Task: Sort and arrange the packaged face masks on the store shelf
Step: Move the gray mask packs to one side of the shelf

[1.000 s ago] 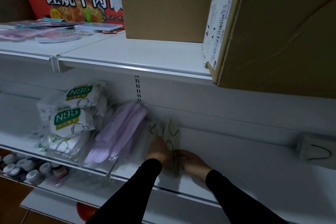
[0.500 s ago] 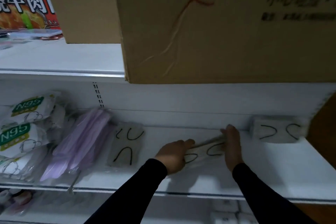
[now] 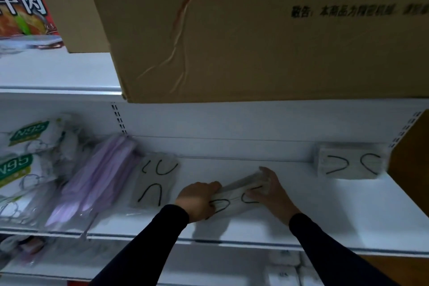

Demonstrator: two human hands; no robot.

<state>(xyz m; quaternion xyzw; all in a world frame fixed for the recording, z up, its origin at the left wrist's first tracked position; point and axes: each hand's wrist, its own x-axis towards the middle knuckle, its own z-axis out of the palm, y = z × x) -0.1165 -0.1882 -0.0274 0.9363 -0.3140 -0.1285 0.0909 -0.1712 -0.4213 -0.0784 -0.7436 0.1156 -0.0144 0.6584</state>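
A clear pack of white masks with black ear loops (image 3: 239, 195) is gripped between both hands just above the white shelf (image 3: 325, 211). My left hand (image 3: 197, 200) holds its left end and my right hand (image 3: 271, 190) its right end; the pack is tilted, right end higher. Another pack of white masks (image 3: 156, 181) lies flat to the left. A third white pack (image 3: 350, 161) stands against the back panel at the far right. Purple mask packs (image 3: 97, 176) and N95 packs (image 3: 21, 160) fill the shelf's left part.
A large cardboard box (image 3: 255, 30) on the upper shelf overhangs the working shelf, with a smaller box (image 3: 69, 7) and a red noodle carton (image 3: 21, 7) to its left. A brown side panel (image 3: 411, 158) bounds the shelf at right. White boxes (image 3: 287, 269) sit on the lower shelf.
The view swung right. Both hands left the white pack next to the purple masks, moved right along the shelf, and closed on another white pack, which has shifted slightly left and lifted.
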